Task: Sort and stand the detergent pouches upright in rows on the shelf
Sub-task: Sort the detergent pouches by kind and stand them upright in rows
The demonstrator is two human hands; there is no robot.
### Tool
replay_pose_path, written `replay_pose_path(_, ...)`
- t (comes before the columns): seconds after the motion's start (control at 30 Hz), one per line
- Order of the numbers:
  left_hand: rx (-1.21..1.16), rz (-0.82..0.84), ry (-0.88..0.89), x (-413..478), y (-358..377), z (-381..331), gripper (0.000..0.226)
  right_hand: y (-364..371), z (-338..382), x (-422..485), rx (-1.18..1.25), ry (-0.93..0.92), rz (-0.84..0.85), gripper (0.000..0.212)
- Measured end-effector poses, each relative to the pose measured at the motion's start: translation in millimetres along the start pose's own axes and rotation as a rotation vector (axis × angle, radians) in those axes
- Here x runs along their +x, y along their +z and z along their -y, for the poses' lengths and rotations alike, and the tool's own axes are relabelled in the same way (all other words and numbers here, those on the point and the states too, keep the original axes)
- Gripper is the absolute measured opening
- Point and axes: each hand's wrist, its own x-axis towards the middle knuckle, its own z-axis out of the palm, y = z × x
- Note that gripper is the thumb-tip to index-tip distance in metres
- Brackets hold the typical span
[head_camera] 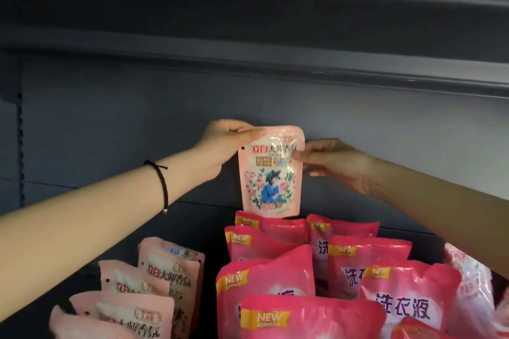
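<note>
A light pink floral pouch (pixel 271 173) stands upright at the back of the shelf, behind the rows of dark pink pouches (pixel 292 278). My left hand (pixel 223 146) grips its top left corner, with the thumb across the top edge. My right hand (pixel 334 164) pinches its right edge near the top. More light pink pouches (pixel 168 270) stand in a row at the lower left, in front of one another.
The dark grey back panel (pixel 110 132) of the shelf runs behind everything, and the shelf above (pixel 275 63) overhangs close over the held pouch. A slotted upright (pixel 19 146) is at far left. Another pink pouch (pixel 468 283) leans at the right edge.
</note>
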Motion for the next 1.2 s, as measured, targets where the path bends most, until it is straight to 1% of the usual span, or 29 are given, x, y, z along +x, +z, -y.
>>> replay_pose_path(0.1,-0.105,-0.037,-0.047,-3.2,-10.7,-19.0,0.024,13.3,15.5,-4.3,0.241,-0.078,0.055,0.017)
replay_pose_path(0.2,-0.295,-0.082,-0.066,-15.4,-21.0,-38.0,0.037,30.3,37.7,-13.3,0.340,-0.123,0.060,0.017)
replay_pose_path(0.27,-0.367,-0.085,-0.065,-25.3,-31.1,-48.0,0.039,39.9,51.1,-19.8,0.403,-0.153,0.057,0.017)
replay_pose_path(0.33,-0.398,-0.082,-0.058,-36.6,-43.2,-56.4,0.034,50.8,65.5,-28.3,0.456,-0.171,0.041,0.019)
replay_pose_path(0.53,-0.386,-0.043,-0.146,-82.3,-80.5,-65.5,0.035,98.1,95.0,-62.4,0.463,-0.156,-0.051,0.021)
replay_pose_path(0.67,-0.454,0.025,-0.119,-123.2,-105.8,-60.1,0.028,127.6,118.2,-91.0,0.480,-0.154,-0.146,0.020)
replay_pose_path(0.77,-0.482,0.014,-0.062,-152.3,-120.9,-57.2,0.021,155.2,126.0,-116.8,0.429,-0.180,-0.198,0.022)
replay_pose_path(0.93,-0.509,-0.031,0.007,-199.5,-133.2,-46.6,0.023,208.0,118.8,-166.9,0.458,-0.247,-0.308,0.022)
replay_pose_path(1.1,-0.429,-0.031,0.054,-240.7,-133.5,-25.4,0.030,253.3,98.8,-201.2,0.606,-0.229,-0.407,0.025)
replay_pose_path(1.2,-0.384,-0.042,0.060,-259.8,-133.3,-8.2,0.033,275.8,83.0,-213.9,0.634,-0.206,-0.452,0.026)
